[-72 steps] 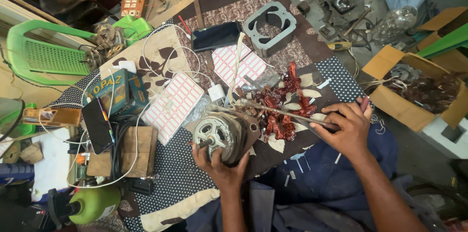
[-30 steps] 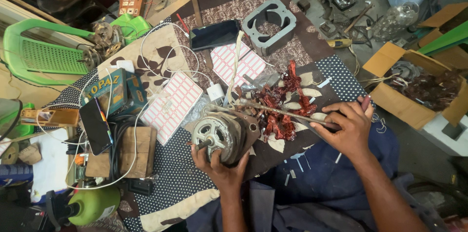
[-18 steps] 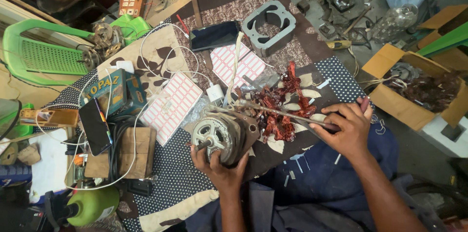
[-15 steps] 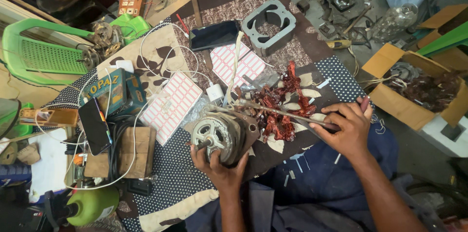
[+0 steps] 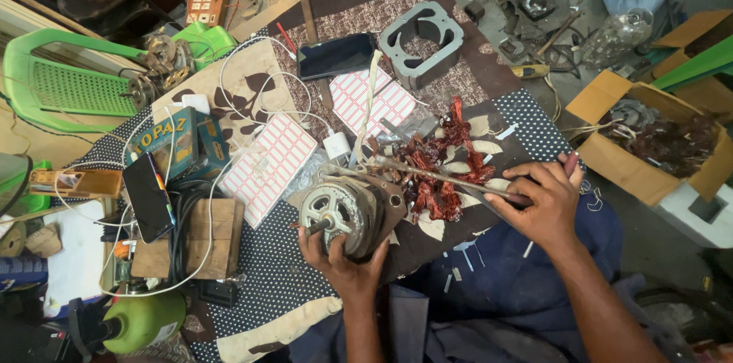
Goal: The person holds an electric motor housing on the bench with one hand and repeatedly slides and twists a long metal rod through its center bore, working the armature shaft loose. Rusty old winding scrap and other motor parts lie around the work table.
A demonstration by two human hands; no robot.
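Currently left hand cups the motor from below, fingers wrapped on its round end, on the patterned cloth. Right hand is clamped on a long rod; rod tip rests at the motor's top edge. Red scraps lie just behind, under the rod. Grey frame well apart, near a phone.

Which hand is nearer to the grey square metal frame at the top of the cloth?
Right. The right hand grips a long rod below and right of the grey frame; the left hand holds the motor, lower down and farther away.
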